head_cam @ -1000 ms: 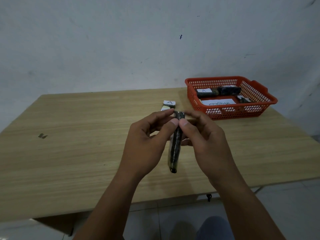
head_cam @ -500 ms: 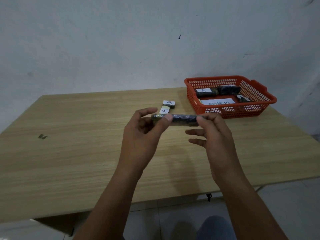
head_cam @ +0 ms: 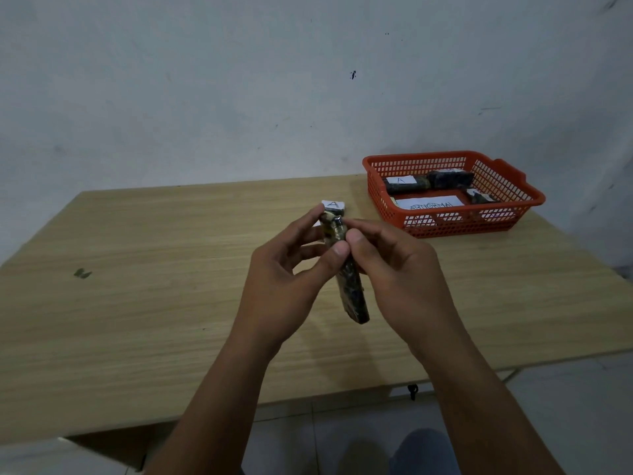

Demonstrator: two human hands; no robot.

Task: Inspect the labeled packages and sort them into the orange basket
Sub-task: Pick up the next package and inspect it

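A long dark package (head_cam: 352, 293) hangs nearly upright above the table's middle, its lower end free. My left hand (head_cam: 287, 282) and my right hand (head_cam: 400, 269) both pinch its upper part between thumb and fingers. Just behind the fingertips, a small package with a white label marked A (head_cam: 334, 205) lies on the table. At the back right stands the orange basket (head_cam: 459, 221). Inside it lie dark packages, one labelled A (head_cam: 402, 183), and a white paper with writing (head_cam: 430, 204).
The wooden table (head_cam: 154, 286) runs from the wall to its near edge just below my forearms. A small dark mark (head_cam: 82, 273) sits at its left. Tiled floor and a knee show under the near edge.
Half a second ago the package was held level between both hands. It has been turned so that it hangs nearly upright, and both hands have closed in on its upper end.
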